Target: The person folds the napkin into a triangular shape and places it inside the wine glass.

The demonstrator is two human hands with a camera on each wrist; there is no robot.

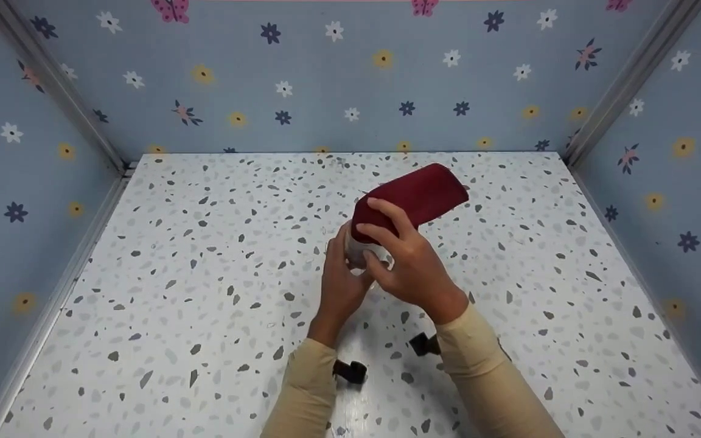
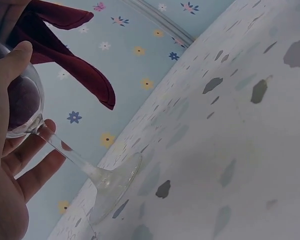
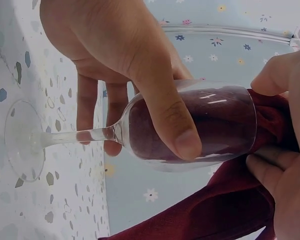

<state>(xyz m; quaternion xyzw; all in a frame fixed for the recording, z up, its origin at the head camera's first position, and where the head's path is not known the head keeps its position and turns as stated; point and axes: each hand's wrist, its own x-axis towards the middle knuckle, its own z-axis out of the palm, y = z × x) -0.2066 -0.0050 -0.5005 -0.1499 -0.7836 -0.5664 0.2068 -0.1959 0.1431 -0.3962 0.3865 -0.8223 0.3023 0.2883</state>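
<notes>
A clear stemmed wine glass (image 3: pixel 222 125) stands with its foot on or just above the speckled tabletop; I cannot tell which. My left hand (image 1: pixel 343 286) grips its bowl, thumb on one side and fingers round the other, some of them by the stem (image 2: pixel 65 152). A dark red cloth (image 1: pixel 426 191) is tucked into the bowl, and the rest drapes out over the rim. At the mouth of the glass my right hand (image 1: pixel 414 267) holds the cloth, its fingertips pressing it at the rim. Part of the right hand is cut off in the right wrist view.
A white tabletop (image 1: pixel 204 316) with grey specks spreads around the hands. Blue flowered panels (image 1: pixel 326 73) stand at the back and both sides, joined by metal corner posts (image 1: pixel 61 85). Dark pieces (image 1: pixel 350 371) are by the sleeves at both wrists.
</notes>
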